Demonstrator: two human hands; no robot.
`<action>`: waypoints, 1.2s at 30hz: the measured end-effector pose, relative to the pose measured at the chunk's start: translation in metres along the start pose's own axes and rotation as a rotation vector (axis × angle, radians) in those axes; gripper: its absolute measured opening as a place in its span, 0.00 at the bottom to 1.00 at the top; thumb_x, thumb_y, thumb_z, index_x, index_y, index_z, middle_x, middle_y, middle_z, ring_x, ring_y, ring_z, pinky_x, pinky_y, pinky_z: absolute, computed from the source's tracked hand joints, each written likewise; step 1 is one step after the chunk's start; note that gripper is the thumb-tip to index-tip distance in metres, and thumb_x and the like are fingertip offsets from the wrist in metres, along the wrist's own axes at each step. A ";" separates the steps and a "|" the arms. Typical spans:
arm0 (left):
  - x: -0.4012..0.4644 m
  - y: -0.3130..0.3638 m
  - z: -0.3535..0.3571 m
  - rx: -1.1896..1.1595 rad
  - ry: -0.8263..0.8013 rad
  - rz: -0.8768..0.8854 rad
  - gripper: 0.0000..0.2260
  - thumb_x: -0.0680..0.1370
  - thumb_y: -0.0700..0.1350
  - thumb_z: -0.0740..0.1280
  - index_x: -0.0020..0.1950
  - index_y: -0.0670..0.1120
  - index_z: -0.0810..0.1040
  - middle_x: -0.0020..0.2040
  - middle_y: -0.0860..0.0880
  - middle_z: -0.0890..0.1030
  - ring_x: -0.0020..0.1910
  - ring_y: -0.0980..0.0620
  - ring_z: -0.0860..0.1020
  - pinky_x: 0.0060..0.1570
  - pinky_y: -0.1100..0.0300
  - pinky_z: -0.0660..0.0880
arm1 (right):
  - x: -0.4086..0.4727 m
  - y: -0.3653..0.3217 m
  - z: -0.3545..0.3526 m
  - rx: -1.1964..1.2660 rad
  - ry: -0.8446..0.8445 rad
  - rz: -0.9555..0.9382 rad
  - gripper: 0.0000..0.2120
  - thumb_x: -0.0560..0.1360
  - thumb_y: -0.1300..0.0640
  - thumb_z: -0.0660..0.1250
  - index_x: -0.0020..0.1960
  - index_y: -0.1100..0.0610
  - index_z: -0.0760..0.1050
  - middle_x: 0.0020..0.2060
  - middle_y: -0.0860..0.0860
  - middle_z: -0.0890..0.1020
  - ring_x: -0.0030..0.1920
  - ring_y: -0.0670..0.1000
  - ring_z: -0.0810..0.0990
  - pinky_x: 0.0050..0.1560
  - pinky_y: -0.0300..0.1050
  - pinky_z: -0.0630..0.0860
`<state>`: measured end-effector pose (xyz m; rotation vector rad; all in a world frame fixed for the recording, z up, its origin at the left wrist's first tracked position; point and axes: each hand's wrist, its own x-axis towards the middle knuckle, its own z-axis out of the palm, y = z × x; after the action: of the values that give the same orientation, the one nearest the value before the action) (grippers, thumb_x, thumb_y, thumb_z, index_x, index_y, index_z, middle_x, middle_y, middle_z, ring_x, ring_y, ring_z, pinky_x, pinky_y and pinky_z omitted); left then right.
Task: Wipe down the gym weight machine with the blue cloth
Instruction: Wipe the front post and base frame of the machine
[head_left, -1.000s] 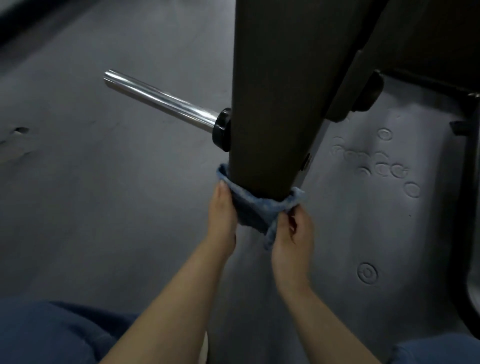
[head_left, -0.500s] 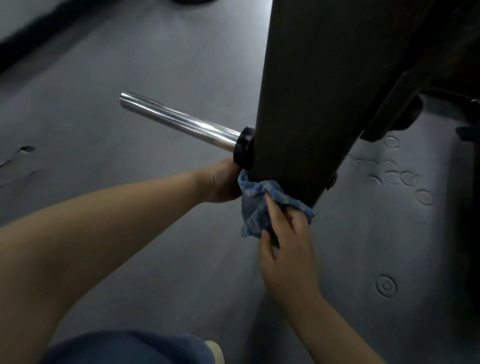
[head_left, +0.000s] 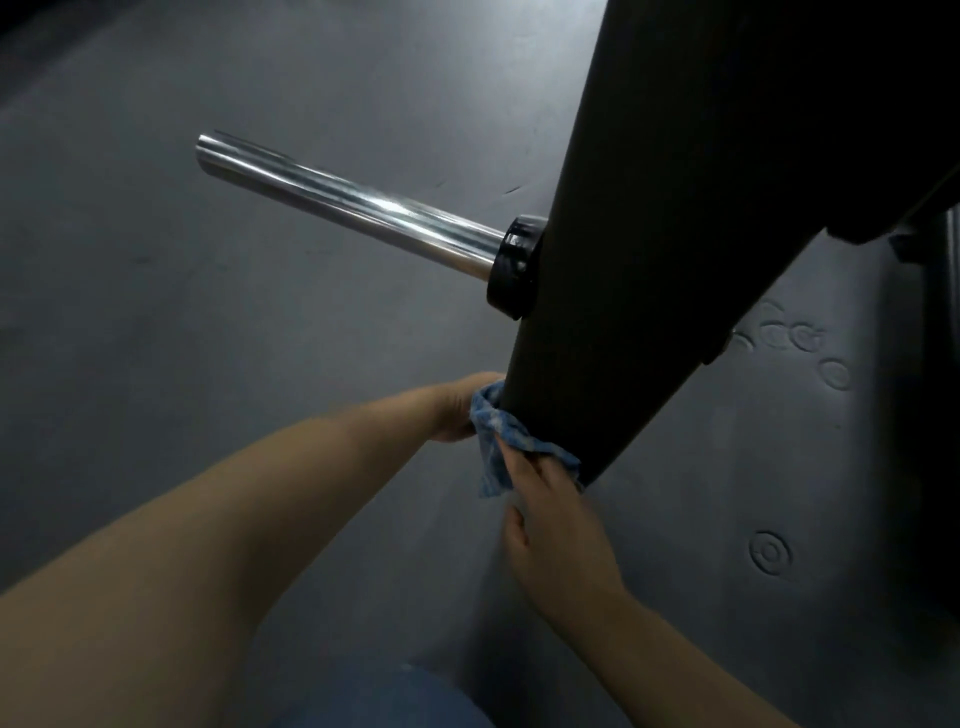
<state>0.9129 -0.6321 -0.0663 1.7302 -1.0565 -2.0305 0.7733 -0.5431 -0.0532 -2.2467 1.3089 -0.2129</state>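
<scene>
Pinched at each end by the left hand (head_left: 457, 410) and right hand (head_left: 556, 514), the blue cloth (head_left: 501, 441) is wrapped round the machine's dark post (head_left: 649, 270). Left fingers are apparently hidden behind it, below the chrome bar (head_left: 353, 208).

Grey rubber floor (head_left: 218, 364); ring marks (head_left: 770, 552) pressed in.

- i can read no text, label, brand or number anywhere.
- the floor mat (head_left: 779, 467) carries only embossed ring marks, no letters i can make out.
</scene>
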 end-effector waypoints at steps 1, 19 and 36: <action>0.001 -0.002 -0.001 -0.004 0.000 0.010 0.11 0.79 0.32 0.56 0.40 0.40 0.71 0.39 0.44 0.74 0.38 0.50 0.72 0.43 0.60 0.72 | -0.002 0.001 0.001 0.064 -0.062 0.038 0.34 0.78 0.59 0.60 0.77 0.47 0.45 0.70 0.47 0.61 0.64 0.47 0.68 0.57 0.36 0.69; -0.027 0.052 -0.014 -0.309 -0.156 0.343 0.13 0.82 0.37 0.51 0.43 0.40 0.73 0.35 0.51 0.83 0.35 0.58 0.81 0.38 0.66 0.78 | -0.009 -0.001 -0.030 -0.332 0.503 -0.009 0.39 0.62 0.58 0.74 0.70 0.53 0.64 0.55 0.57 0.66 0.52 0.56 0.68 0.43 0.49 0.78; -0.002 -0.010 0.004 0.178 0.134 -0.037 0.17 0.82 0.40 0.53 0.70 0.37 0.64 0.65 0.39 0.71 0.65 0.40 0.69 0.62 0.53 0.67 | -0.005 0.044 0.036 -0.566 0.438 -0.322 0.19 0.68 0.60 0.56 0.50 0.57 0.83 0.49 0.56 0.74 0.49 0.55 0.69 0.52 0.47 0.65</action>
<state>0.9117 -0.6228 -0.0712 1.9568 -1.2014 -1.8606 0.7512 -0.5432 -0.1056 -3.0244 1.3264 -0.5305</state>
